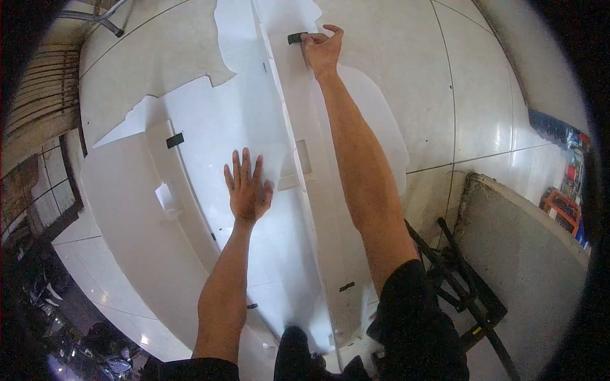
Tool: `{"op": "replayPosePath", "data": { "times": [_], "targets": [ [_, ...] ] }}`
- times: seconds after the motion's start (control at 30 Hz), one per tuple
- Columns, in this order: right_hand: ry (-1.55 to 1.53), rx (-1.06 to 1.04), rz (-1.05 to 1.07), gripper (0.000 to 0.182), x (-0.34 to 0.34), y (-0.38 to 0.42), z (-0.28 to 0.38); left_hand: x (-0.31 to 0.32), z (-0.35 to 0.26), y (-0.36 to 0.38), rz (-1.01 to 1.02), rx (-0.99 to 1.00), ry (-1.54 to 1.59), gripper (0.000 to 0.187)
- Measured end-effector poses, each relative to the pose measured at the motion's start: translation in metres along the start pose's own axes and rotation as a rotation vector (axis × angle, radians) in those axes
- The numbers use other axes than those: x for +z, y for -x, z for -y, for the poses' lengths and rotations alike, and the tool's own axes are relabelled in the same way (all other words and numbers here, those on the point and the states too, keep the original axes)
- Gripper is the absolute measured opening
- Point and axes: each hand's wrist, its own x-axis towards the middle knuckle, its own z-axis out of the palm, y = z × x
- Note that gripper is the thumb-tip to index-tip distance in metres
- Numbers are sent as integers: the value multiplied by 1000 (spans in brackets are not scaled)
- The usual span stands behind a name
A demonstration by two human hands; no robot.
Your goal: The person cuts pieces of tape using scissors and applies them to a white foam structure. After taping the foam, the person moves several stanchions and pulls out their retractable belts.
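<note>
A large white molded panel (210,114) lies on the floor in front of me, with raised sides and a ridge along its middle right. My left hand (248,193) rests on its flat middle area, open, with the fingers spread and holding nothing. Far up on the raised right part, my right hand (323,52) pinches the right end of a short black strip (296,38). A similar black patch (175,140) sits on the left raised side. Smaller dark pieces, such as a thin strip (346,287), show nearer to me.
Pale floor tiles (419,76) surround the panel. To the right stand a black metal frame (470,298) and a grey board (521,235). Dark clutter (82,336) lies at the lower left, and a metal stand leg (111,25) shows at the top left.
</note>
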Motion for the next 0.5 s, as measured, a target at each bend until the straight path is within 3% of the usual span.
{"op": "replayPosePath", "data": {
  "times": [0.07, 0.17, 0.27, 0.5],
  "targets": [
    [203, -125, -83, 60, 2, -5, -9, -1, 1, 0, -18, 8, 25, 58],
    [245, -191, -125, 61, 5, -8, -20, 3, 1, 1, -39, 19, 35, 58],
    [262, -87, -103, 64, 3, -5, -8, 5, 3, 1, -52, 23, 33, 57],
    [405, -179, -136, 62, 4, -7, -5, 5, 1, 1, -53, 28, 6, 56]
  ]
}}
